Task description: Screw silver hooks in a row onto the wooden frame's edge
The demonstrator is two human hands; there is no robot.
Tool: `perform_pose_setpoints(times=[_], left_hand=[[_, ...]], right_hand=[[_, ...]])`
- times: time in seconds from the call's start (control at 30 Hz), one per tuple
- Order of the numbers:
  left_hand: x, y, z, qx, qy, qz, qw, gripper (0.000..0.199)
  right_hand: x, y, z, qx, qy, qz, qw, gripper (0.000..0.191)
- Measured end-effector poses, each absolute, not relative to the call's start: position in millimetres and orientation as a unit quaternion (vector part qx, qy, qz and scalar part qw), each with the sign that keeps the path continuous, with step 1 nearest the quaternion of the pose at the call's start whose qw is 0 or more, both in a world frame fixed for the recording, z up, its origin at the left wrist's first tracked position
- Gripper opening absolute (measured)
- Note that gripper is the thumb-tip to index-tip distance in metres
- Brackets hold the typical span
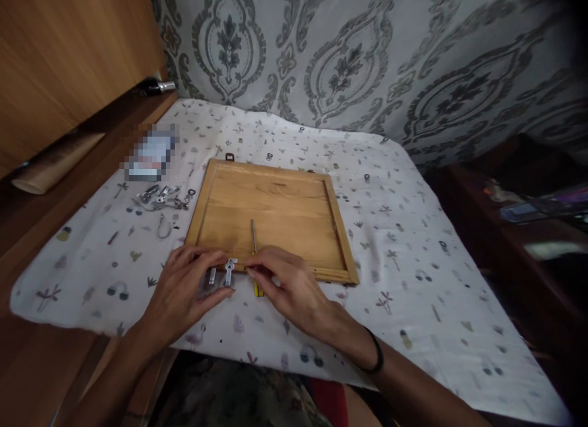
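Observation:
A shallow wooden panel with a raised frame [275, 200] lies on the cloth. At its front edge, my left hand [184, 286] steadies a silver metal hinge [229, 269] between thumb and index finger. Just right of the hinge, my right hand [291, 283] pinches its thumb and fingertips together over the frame edge; whatever they hold is too small to make out. A screwdriver with a yellow handle [259, 290] runs beneath the right fingers, its shaft resting over the panel. Part of its handle is covered by that hand.
Several loose metal hinges [163, 197] are heaped left of the panel. Behind them lies a blurred flat object [152, 152]. A wooden cabinet [82, 47] borders the left side, with a rolled item [57, 163] on its ledge. Patterned wallpaper [294, 47] rises behind the cloth [399, 255].

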State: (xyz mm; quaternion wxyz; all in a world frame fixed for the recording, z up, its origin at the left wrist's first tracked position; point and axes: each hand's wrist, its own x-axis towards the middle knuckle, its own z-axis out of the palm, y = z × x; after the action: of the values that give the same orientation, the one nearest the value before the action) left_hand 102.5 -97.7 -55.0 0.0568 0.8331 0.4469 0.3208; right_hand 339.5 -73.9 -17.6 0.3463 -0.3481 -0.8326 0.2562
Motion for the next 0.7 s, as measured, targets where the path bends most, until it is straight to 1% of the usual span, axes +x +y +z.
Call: perform_pose_setpoints(times=[0.23, 0.43, 0.7], left_hand=[[103.9, -97.9, -55.9, 0.824, 0.454, 0.333, 0.060, 0.040], [106.3, -97.9, -53.8, 0.824, 0.456, 0.334, 0.053, 0.040], [106.4, -99.5, -51.7, 0.827, 0.452, 0.326, 0.071, 0.038]], right_hand=[[315.1, -54.4, -24.8, -0.338, -0.823, 0.346, 0.298, 0.012], [314.8, -51.3, -23.5, -0.338, -0.815, 0.373, 0.288, 0.012], [316.3, -43.2, -22.7, -0.350, -0.810, 0.403, 0.243, 0.014]])
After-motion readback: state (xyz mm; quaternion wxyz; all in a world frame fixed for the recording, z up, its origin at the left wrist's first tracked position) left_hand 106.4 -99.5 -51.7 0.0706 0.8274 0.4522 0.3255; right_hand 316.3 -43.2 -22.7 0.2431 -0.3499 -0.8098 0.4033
